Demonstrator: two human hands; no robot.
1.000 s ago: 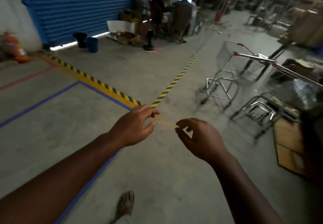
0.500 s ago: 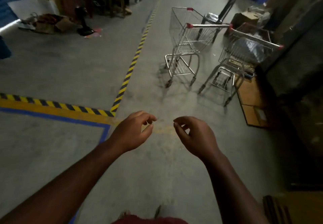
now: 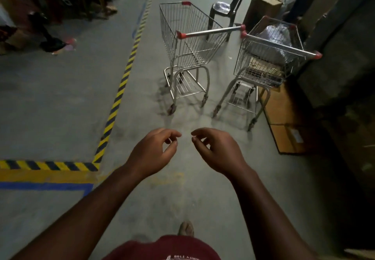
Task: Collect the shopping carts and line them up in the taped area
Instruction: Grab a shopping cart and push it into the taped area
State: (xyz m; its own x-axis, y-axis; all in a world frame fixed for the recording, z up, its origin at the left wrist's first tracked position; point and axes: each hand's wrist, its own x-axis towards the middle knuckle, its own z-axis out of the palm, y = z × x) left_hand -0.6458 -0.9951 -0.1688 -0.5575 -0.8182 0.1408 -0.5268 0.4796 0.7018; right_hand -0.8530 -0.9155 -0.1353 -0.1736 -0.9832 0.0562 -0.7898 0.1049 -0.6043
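Since the earlier frames, the carts are seen much nearer and the blue shutter is gone from view. Both hands are held out empty, fingers loosely curled: left hand [image 3: 153, 151], right hand [image 3: 218, 150]. Ahead and slightly right, the nearer cart [image 3: 188, 42] is stood on the concrete floor [image 3: 60, 97], its handle [image 3: 211, 30] lying crosswise, closer to the right hand. Beside it, by flattened cardboard [image 3: 284, 117], a second cart [image 3: 269, 56] is parked. At the floor's left edge, blue tape [image 3: 44, 186] is laid.

1. Two shopping carts: left cart [image 3: 188, 42] just left of the right cart [image 3: 272, 56].
2. One black chair [image 3: 227, 10], behind the left cart.
3. Two hands [image 3: 154, 152] [image 3: 219, 150], nearer than the left cart.
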